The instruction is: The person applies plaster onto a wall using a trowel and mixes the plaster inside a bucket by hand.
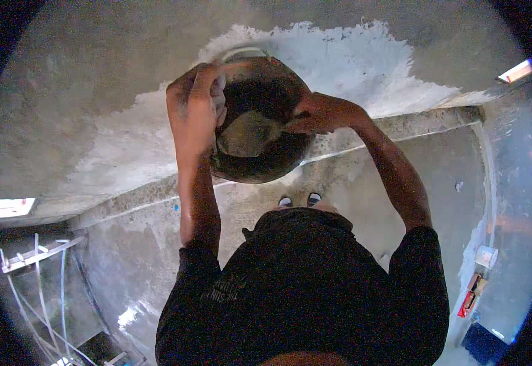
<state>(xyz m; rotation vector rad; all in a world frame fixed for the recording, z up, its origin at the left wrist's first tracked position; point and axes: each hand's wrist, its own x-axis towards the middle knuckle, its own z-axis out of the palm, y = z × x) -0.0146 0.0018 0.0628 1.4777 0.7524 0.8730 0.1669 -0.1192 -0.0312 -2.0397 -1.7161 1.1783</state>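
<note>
A dark round bowl (260,168) is raised in front of the wall, its inside facing me. A dull greyish-brown patch (251,134) shows at its bottom. My left hand (197,107) is closed at the bowl's left rim, fingers curled inward and whitened with dust or paste. My right hand (327,114) reaches over the right rim, its fingers bent together inside the bowl; anything they hold is hidden in shadow and blur. Just beyond the upper rim, a pale curved edge (244,53) shows; I cannot tell what it belongs to.
White coating (363,61) covers part of the grey wall (95,55) ahead. My feet (299,200) stand on the floor below. Pale poles (39,274) with a crosspiece stand at lower left. At right lie a white container (486,257) and a red item (468,302).
</note>
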